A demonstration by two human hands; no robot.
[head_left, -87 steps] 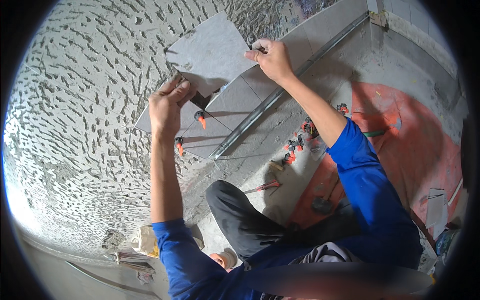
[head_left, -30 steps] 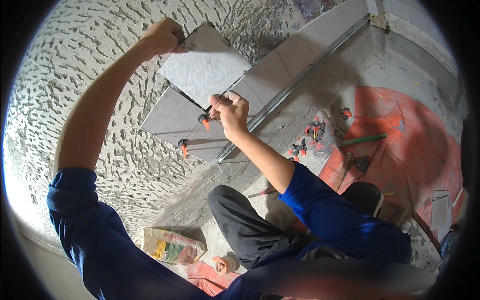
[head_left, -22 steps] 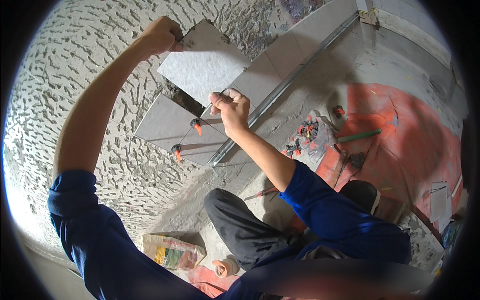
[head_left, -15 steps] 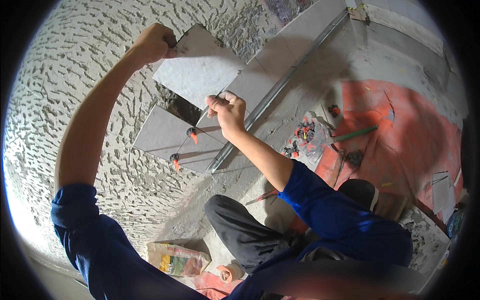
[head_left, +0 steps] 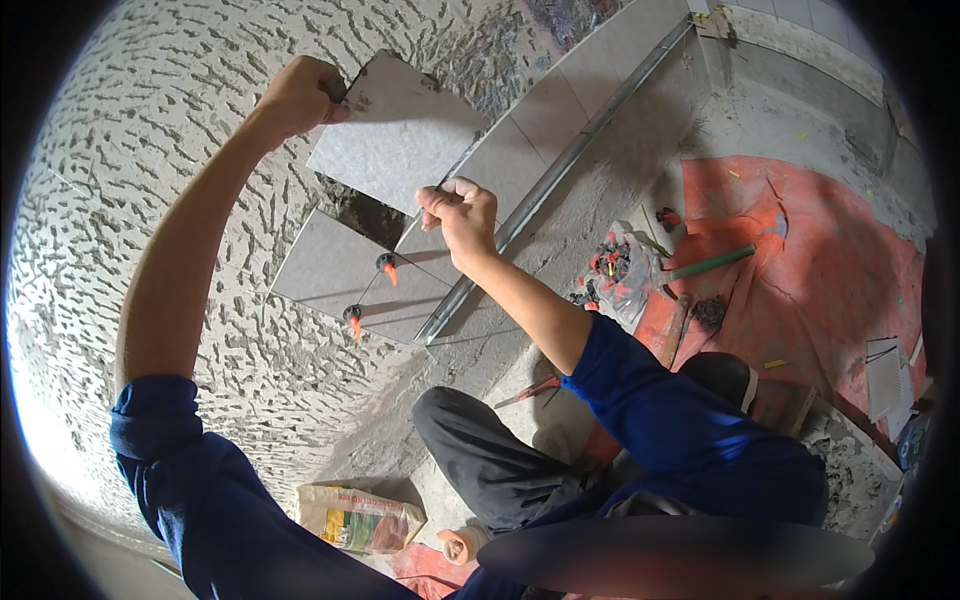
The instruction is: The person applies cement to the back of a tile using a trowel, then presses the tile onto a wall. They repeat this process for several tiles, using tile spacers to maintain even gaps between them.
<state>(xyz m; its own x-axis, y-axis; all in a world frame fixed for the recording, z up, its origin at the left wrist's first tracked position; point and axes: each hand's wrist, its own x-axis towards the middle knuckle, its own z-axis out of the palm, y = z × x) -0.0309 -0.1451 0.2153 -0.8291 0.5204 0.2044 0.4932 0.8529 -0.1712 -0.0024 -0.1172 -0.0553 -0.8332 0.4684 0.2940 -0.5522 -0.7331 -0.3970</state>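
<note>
A light grey tile (head_left: 398, 135) is held tilted against the rough mortar wall (head_left: 230, 230). My left hand (head_left: 300, 97) is closed on its upper left edge. My right hand (head_left: 463, 218) pinches at its lower right edge, thumb and finger together at the corner. Beneath the tile a dark gap (head_left: 368, 218) shows between it and a set tile (head_left: 322, 262) to the lower left. Two tile levelers with orange handles, an upper one (head_left: 388, 268) and a lower one (head_left: 354, 320), stand at the joints of the set tiles.
A metal rail (head_left: 560, 180) runs along the lower edge of the tile row (head_left: 550, 115). On the floor to the right lie a bag of levelers (head_left: 620, 268), a green-handled tool (head_left: 712, 262) and red sheeting (head_left: 830, 270). A paper sack (head_left: 355, 518) stands near my knee.
The tile and both hands stay in nearly the same place. My left hand sits slightly lower on the tile's edge; the whole view has shifted a little.
</note>
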